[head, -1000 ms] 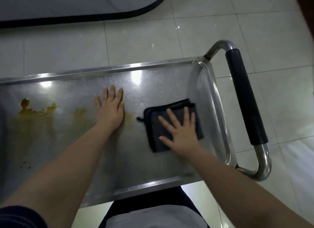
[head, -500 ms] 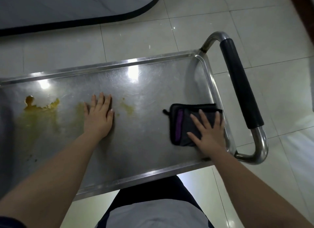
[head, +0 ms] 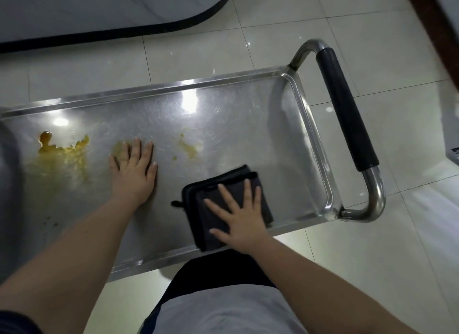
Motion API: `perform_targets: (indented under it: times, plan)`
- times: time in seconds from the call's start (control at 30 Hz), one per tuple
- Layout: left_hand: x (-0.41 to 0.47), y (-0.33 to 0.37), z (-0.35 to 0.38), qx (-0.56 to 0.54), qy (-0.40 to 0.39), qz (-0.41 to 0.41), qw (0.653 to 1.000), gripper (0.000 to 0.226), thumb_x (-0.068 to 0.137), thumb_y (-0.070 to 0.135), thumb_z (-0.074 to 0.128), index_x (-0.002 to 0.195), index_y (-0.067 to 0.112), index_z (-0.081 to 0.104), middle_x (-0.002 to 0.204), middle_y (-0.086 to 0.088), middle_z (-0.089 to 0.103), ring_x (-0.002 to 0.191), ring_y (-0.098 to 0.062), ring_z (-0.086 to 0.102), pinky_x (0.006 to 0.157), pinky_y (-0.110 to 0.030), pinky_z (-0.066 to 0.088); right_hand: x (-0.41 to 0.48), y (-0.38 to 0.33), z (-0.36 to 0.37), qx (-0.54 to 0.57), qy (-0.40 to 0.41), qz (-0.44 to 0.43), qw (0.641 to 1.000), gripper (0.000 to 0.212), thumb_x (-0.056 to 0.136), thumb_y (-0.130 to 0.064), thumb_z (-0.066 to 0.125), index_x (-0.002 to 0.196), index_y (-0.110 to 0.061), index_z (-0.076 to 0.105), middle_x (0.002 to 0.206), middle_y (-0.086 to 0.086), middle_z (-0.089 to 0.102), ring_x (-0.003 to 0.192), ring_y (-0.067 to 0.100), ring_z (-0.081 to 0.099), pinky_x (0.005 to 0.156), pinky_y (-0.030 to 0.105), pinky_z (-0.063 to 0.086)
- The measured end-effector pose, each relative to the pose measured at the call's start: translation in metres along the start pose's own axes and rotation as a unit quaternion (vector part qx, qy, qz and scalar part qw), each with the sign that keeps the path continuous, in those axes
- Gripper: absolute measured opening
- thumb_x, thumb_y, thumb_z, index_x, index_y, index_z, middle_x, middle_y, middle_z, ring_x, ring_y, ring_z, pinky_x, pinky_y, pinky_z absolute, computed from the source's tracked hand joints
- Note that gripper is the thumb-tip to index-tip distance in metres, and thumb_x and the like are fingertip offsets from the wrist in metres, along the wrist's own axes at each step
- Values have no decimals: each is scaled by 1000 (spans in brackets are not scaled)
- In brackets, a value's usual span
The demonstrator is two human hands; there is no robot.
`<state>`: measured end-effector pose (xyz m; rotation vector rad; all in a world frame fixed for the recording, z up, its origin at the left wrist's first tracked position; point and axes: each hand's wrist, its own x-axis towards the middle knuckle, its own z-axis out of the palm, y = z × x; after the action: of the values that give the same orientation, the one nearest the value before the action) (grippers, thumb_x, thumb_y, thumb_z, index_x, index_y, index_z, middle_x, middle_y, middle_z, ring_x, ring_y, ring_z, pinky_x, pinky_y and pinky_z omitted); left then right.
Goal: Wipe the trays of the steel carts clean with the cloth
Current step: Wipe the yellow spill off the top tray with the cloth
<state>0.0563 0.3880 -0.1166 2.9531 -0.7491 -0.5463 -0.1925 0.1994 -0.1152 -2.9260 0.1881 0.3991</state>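
Note:
The steel cart's top tray (head: 248, 125) lies below me, shiny and scratched. A folded dark grey cloth (head: 211, 209) lies near the tray's front edge, and my right hand (head: 239, 217) presses flat on it with fingers spread. My left hand (head: 134, 172) rests flat on the bare steel to the left of the cloth, fingers straight. A large yellow-brown stain (head: 62, 152) spreads over the tray's left part. A smaller yellow smear (head: 188, 147) sits in the middle, beyond the cloth.
The cart's push handle with a black grip (head: 347, 110) stands at the right end. Pale floor tiles (head: 372, 259) surround the cart. A grey slab with a dark rounded edge (head: 111, 8) lies at the top left. A dark wooden edge (head: 432, 30) runs along the top right.
My right hand slid the cloth to the tray's right end, then back left toward the front middle. My left hand shifted slightly left and uncovered the middle smear.

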Motion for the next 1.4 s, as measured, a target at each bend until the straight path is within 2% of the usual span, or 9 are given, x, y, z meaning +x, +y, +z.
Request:
perform_targets:
  times: [0.13, 0.37, 0.53, 0.6, 0.73, 0.87, 1.03, 1.17, 1.4]
  plan:
    - [2, 0, 6, -7, 14, 6, 1000, 57, 104, 44, 20, 156, 32, 0, 164, 3, -8, 150, -23, -11, 117, -53, -10, 14, -25, 6, -14, 4, 9, 1000, 72, 86, -80, 26, 150, -55, 5, 165, -2, -4, 142, 55, -15, 108, 74, -7]
    - [4, 2, 10, -5, 33, 7, 999, 56, 104, 45, 23, 156, 33, 7, 164, 3, -1, 150, -24, -5, 117, -53, -7, -20, 52, 2, -16, 28, 117, 993, 72, 82, -79, 35, 148, -55, 19, 164, -8, 10, 145, 50, -3, 112, 70, 0]
    - [2, 5, 8, -9, 31, 0, 999, 56, 103, 45, 22, 156, 32, 5, 164, 3, -4, 150, -23, -7, 118, -51, -8, -63, 156, -8, -46, -42, 240, 969, 75, 78, -87, 2, 146, -58, -10, 162, -12, -15, 144, 42, -22, 116, 63, -6]
    - [2, 5, 5, -11, 28, 0, 1000, 57, 103, 45, 21, 156, 33, 4, 164, 3, -5, 150, -22, -8, 118, -51, -8, -66, 161, -10, -53, -59, 234, 969, 75, 80, -84, -2, 148, -54, -10, 163, -8, -14, 143, 40, -26, 115, 63, -6]
    - [3, 4, 5, -20, 34, -1, 999, 56, 103, 44, 23, 156, 33, 5, 164, 4, -3, 150, -22, -7, 118, -51, -9, -56, 127, -11, -34, -66, 210, 975, 74, 87, -77, 8, 153, -45, 6, 165, 0, 0, 143, 53, -9, 113, 69, 3]
    - [4, 6, 8, -14, 34, -7, 999, 56, 104, 42, 25, 156, 32, 6, 164, 2, -2, 151, -23, -5, 118, -52, -8, -28, 61, -10, -18, -51, 95, 994, 73, 87, -76, 25, 153, -47, 11, 164, 1, 8, 141, 57, -6, 109, 74, 7]
    - [7, 5, 7, -7, 16, -7, 1000, 56, 104, 43, 24, 156, 31, 5, 164, 2, -5, 150, -24, -6, 117, -51, -9, 9, -28, -7, -15, -44, -1, 999, 71, 90, -73, 30, 153, -47, 8, 165, 1, 0, 141, 57, -10, 107, 74, -4]
    - [5, 5, 6, -34, 14, -13, 999, 56, 104, 41, 28, 156, 32, 9, 164, 1, -3, 151, -24, -4, 118, -52, -7, 17, -38, -9, -3, -46, -15, 999, 71, 91, -71, 27, 151, -50, -3, 163, -2, -15, 140, 55, -21, 107, 71, -15]
    - [15, -23, -3, -36, 48, -29, 998, 56, 102, 45, 25, 156, 32, 14, 164, 0, 1, 150, -25, -6, 117, -50, -11, 19, -32, -4, -19, -21, -52, 998, 73, 89, -72, 33, 153, -46, 11, 165, 3, 6, 144, 54, -2, 106, 74, 6]
